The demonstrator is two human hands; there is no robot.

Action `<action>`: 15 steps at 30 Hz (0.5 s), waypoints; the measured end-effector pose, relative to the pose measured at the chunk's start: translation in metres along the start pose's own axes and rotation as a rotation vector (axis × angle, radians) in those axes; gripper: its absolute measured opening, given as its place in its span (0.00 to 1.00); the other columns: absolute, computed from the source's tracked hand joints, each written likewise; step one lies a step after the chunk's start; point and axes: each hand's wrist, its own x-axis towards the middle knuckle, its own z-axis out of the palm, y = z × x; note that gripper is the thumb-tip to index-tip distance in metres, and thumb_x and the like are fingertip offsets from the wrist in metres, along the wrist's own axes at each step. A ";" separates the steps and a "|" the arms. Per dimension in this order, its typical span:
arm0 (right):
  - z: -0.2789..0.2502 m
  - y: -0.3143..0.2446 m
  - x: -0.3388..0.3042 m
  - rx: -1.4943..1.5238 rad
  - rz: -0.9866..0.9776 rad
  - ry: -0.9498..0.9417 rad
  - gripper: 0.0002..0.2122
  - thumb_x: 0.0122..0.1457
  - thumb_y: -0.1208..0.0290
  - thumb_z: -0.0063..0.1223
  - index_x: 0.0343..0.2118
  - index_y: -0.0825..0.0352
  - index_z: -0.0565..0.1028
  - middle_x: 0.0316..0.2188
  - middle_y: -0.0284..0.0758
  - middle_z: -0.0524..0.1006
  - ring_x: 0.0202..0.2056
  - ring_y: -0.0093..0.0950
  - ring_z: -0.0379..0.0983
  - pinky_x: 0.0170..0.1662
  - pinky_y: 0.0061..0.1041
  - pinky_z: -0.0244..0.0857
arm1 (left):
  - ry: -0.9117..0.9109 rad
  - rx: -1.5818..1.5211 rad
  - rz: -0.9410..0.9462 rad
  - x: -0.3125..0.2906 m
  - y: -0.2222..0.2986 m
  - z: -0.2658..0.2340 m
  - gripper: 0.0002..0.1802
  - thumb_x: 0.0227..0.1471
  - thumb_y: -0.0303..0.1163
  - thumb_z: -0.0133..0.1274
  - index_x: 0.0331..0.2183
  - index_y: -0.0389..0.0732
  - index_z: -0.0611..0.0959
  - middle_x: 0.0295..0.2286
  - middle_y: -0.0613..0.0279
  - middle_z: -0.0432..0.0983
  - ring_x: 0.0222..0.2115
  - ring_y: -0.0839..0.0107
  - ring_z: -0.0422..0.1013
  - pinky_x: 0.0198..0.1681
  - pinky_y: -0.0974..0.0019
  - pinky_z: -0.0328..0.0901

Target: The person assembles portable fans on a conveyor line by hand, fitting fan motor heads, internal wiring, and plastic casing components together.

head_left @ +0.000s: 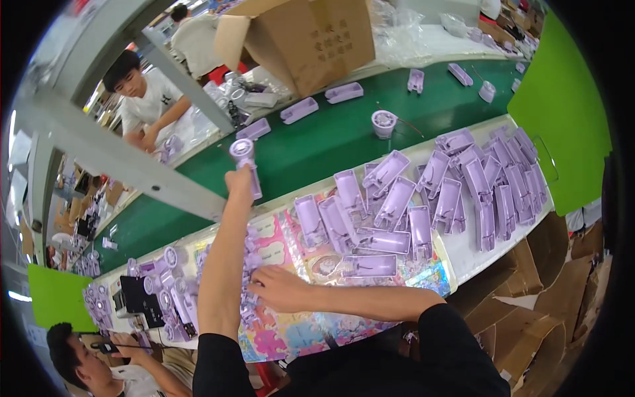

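Observation:
My left hand [240, 181] is stretched out over the green conveyor belt [311, 142]. Its fingers are wrapped round the handle of a lavender plastic device with a round head [243, 149], held with the head pointing away from me. Nearer to me, my right hand [281, 289] is at a heap of small lavender parts [251, 253] on the colourful printed mat [291, 331]. The fingers of that hand are bent down among the parts, and what they grip is hidden. To the right of the hands, many lavender trough-shaped housings [397, 200] with thin wires lie piled.
Beyond the belt stands an open cardboard box [317, 46]. A grey metal post [139, 159] slants close to my left arm. Lavender assemblies [173, 291] lie at left. A round lavender cup [383, 123] rides on the belt. Co-workers [149, 99] sit at the left.

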 end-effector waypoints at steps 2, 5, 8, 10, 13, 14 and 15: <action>-0.008 0.000 -0.003 0.032 0.047 -0.036 0.16 0.50 0.71 0.56 0.42 0.71 0.77 0.43 0.45 0.73 0.50 0.43 0.69 0.54 0.39 0.64 | 0.019 0.092 -0.029 0.009 -0.005 0.000 0.30 0.51 0.41 0.59 0.44 0.20 0.80 0.42 0.35 0.79 0.42 0.48 0.78 0.43 0.51 0.70; -0.001 0.005 -0.006 0.025 0.004 0.062 0.16 0.50 0.70 0.56 0.41 0.72 0.77 0.44 0.45 0.73 0.50 0.42 0.69 0.55 0.38 0.63 | 0.351 0.657 0.018 0.011 0.007 0.004 0.33 0.47 0.41 0.60 0.50 0.26 0.77 0.50 0.36 0.72 0.53 0.44 0.69 0.55 0.47 0.64; 0.003 0.011 -0.012 0.023 0.060 0.037 0.16 0.50 0.71 0.55 0.42 0.73 0.77 0.46 0.46 0.73 0.51 0.42 0.68 0.56 0.38 0.62 | 0.629 0.701 0.446 -0.008 0.034 0.027 0.31 0.47 0.32 0.58 0.53 0.33 0.74 0.50 0.41 0.70 0.56 0.47 0.65 0.58 0.46 0.60; 0.000 0.010 -0.011 0.046 0.062 0.013 0.16 0.51 0.71 0.54 0.43 0.73 0.76 0.47 0.47 0.73 0.52 0.42 0.68 0.57 0.38 0.62 | 0.571 0.697 0.841 0.000 0.057 0.026 0.28 0.45 0.27 0.57 0.51 0.36 0.76 0.50 0.42 0.70 0.56 0.47 0.64 0.58 0.46 0.59; 0.001 0.009 -0.012 0.069 0.053 0.004 0.16 0.53 0.71 0.52 0.43 0.73 0.76 0.50 0.48 0.73 0.54 0.43 0.67 0.59 0.38 0.61 | 0.304 0.876 1.113 0.019 0.096 0.040 0.27 0.43 0.25 0.56 0.49 0.41 0.79 0.53 0.44 0.68 0.57 0.47 0.63 0.59 0.46 0.59; 0.005 0.008 -0.010 0.068 0.033 0.029 0.17 0.53 0.70 0.52 0.44 0.73 0.76 0.48 0.47 0.73 0.53 0.42 0.68 0.58 0.37 0.61 | 0.241 1.014 1.182 0.035 0.097 0.038 0.27 0.43 0.26 0.57 0.49 0.41 0.79 0.55 0.43 0.67 0.57 0.48 0.63 0.58 0.46 0.59; 0.005 0.006 -0.009 0.069 0.018 0.052 0.17 0.52 0.69 0.53 0.44 0.73 0.76 0.46 0.45 0.72 0.52 0.42 0.68 0.57 0.36 0.62 | 0.194 1.127 1.113 0.047 0.097 0.041 0.24 0.45 0.29 0.57 0.48 0.41 0.81 0.57 0.46 0.65 0.59 0.49 0.62 0.60 0.47 0.59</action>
